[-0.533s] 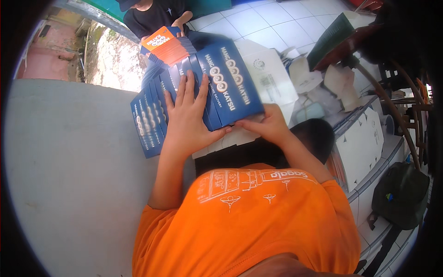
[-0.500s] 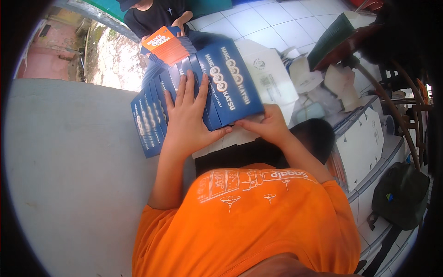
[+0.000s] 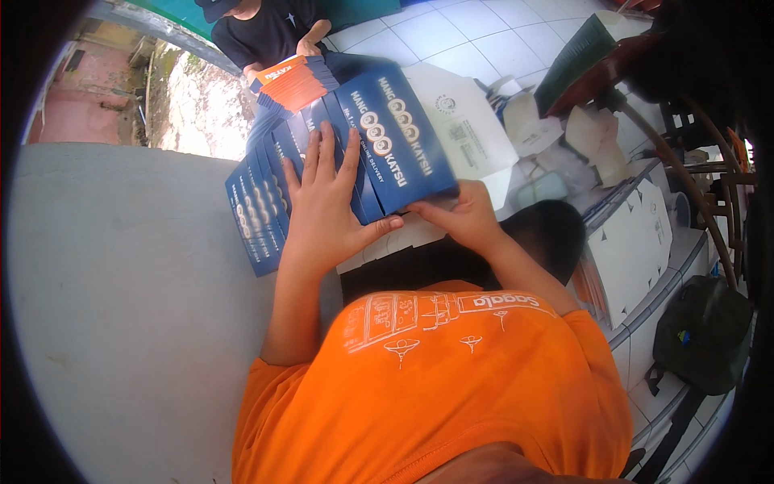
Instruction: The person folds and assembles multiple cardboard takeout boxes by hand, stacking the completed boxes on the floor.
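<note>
Blue printed cardboard pieces [image 3: 258, 206] lie fanned and overlapping in front of me. On top at their right end is a larger blue cardboard panel [image 3: 399, 141], apparently a folded box. My left hand [image 3: 322, 206] lies across the blue cardboard with its fingers spread and thumb stretched out to the right. At the near right corner of the panel, my right hand [image 3: 469, 216] pinches its edge, thumb on top and the other fingers partly hidden. Beneath and to the right, a flat white carton [image 3: 476, 121] shows.
A smooth grey surface [image 3: 121, 306] extends on the left. Beyond the boxes, a person in black [image 3: 270, 36] handles a fanned orange-and-blue cardboard stack [image 3: 294, 85]. White carton sheets [image 3: 633, 250] stand at the right, above a dark green bag [image 3: 701, 335].
My hands keep nearly the same hold on the blue cardboard. The other person's orange stack has tipped, so its front face shows less.
</note>
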Demonstrator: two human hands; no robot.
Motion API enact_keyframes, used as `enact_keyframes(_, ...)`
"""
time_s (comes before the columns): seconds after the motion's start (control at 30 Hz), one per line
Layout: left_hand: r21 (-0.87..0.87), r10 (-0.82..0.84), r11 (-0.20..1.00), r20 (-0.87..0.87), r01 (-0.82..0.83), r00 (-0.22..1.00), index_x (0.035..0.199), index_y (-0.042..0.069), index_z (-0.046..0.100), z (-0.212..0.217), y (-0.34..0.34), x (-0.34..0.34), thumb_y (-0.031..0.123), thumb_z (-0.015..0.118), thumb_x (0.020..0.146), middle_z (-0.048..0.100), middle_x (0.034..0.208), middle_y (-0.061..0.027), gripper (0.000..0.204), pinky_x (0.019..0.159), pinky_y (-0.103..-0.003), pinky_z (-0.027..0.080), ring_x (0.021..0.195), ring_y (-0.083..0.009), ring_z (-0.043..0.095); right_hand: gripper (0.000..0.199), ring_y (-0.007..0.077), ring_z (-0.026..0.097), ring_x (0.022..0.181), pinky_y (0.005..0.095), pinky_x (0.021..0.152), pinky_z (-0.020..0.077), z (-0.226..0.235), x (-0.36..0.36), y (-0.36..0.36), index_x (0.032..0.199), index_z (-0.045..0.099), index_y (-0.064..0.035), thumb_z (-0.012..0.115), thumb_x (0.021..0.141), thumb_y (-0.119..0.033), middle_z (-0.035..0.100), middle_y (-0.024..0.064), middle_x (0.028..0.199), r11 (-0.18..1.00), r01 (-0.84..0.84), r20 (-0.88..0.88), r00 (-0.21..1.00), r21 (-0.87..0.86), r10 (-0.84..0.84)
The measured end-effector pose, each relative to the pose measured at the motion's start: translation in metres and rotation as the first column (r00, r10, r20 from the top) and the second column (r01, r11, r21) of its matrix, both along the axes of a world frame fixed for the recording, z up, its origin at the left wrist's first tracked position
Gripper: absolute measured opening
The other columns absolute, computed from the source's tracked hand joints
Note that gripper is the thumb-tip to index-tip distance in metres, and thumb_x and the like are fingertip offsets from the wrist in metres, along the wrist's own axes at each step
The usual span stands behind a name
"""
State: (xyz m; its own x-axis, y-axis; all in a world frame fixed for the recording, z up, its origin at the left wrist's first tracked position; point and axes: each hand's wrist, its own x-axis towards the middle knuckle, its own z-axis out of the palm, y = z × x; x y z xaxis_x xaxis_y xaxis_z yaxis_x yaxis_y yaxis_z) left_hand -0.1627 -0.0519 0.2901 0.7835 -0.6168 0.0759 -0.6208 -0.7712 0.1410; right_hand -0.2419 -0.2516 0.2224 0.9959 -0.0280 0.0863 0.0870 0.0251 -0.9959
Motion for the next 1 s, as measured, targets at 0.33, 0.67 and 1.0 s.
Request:
enact_keyframes(0.33, 0.039, -0.001, 0.999, 0.024, 0.0, 1.0, 0.15, 0.008, 0.029, -0.002, -0.004, -0.003, 0.082, 0.067, 0.056, 0.019, 0.155, -0.0276, 0.126, 0.112, -0.064, 0.006, 0.145, -0.0433, 0.015, 0.025, 0.0228, 0.07, 0.086, 0.0311, 0.078, 0.0526, -0.003, -0.001, 0.007, 0.105, 0.069, -0.0025, 0.073, 0.084, -0.015, 0.073, 0.0112, 0.098, 0.992, 0.0, 0.103, 0.995, -0.125, 0.013)
enact_keyframes(0.67, 0.055, 0.002, 0.998, 0.022, -0.003, 1.0, 0.15, 0.009, 0.03, -0.003, -0.005, -0.005, 0.082, 0.067, 0.054, 0.019, 0.156, -0.026, 0.126, 0.113, -0.063, 0.005, 0.146, -0.0417, 0.015, 0.025, 0.0283, 0.068, 0.094, 0.0328, 0.078, 0.0531, -0.002, 0.001, -0.003, 0.104, 0.069, -0.0034, 0.072, 0.083, -0.017, 0.071, 0.0129, 0.1, 0.96, -0.193, 0.029, 0.979, -0.205, 0.203)
enact_keyframes(1.0, 0.043, -0.005, 0.999, 0.015, 0.004, 1.0, 0.151, 0.013, 0.031, -0.002, -0.003, -0.003, 0.072, 0.071, 0.059, 0.02, 0.156, -0.0243, 0.116, 0.113, -0.062, 0.006, 0.146, -0.0398, 0.016, 0.023, 0.0267, 0.06, 0.084, 0.039, 0.09, 0.0435, -0.03, 0.014, -0.014, 0.082, 0.063, -0.0092, 0.08, 0.068, -0.015, 0.062, 0.0049, 0.078, 0.72, 0.024, 0.243, 0.949, -0.693, 0.202)
